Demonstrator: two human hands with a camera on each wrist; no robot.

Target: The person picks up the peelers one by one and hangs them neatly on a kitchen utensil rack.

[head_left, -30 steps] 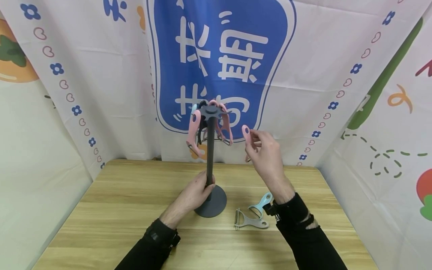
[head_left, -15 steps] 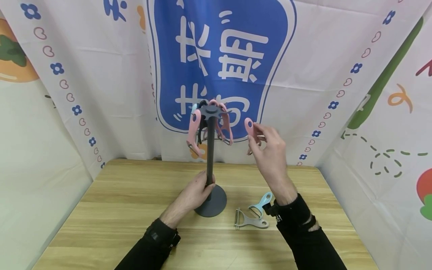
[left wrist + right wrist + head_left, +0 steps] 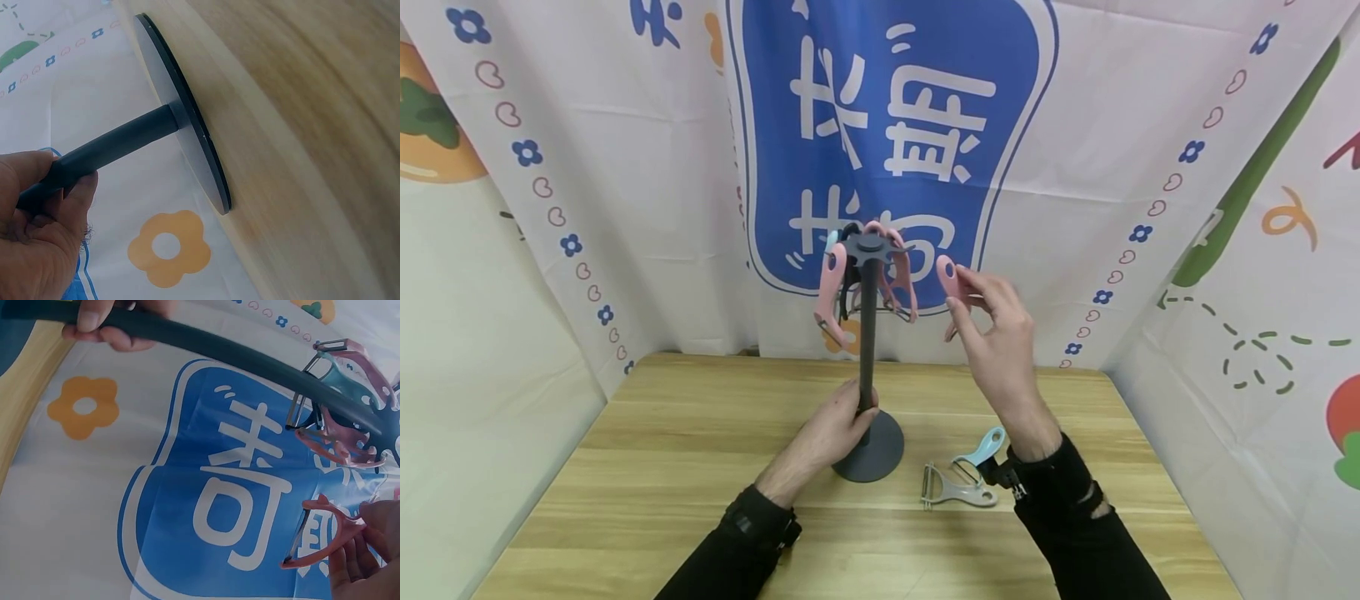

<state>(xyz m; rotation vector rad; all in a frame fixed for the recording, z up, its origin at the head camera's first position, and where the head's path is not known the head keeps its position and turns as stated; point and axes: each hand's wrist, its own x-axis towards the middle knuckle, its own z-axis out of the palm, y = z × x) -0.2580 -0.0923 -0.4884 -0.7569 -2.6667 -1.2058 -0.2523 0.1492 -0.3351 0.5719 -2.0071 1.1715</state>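
My left hand (image 3: 831, 425) grips the post of a dark grey stand (image 3: 867, 350) low down, just above its round base (image 3: 187, 119). Several peelers, pink, black and light blue, hang from the hooks at the stand's top; one pink peeler (image 3: 830, 287) hangs on the left side. To the right of the stand, my right hand (image 3: 1000, 337) pinches another pink peeler (image 3: 325, 540) by its handle. The handle's holed end (image 3: 947, 271) points up toward the hooks, apart from them. In the right wrist view its blade faces away from the fingers.
On the wooden table (image 3: 700, 467), right of the base, lie a light blue peeler (image 3: 987, 447) and a grey peeler (image 3: 966, 493), close together. A printed white and blue cloth (image 3: 1075, 108) hangs behind the table.
My right hand has risen with the pink peeler, first drifting right, then slightly back left toward the stand. The left hand and the stand have stayed in place.
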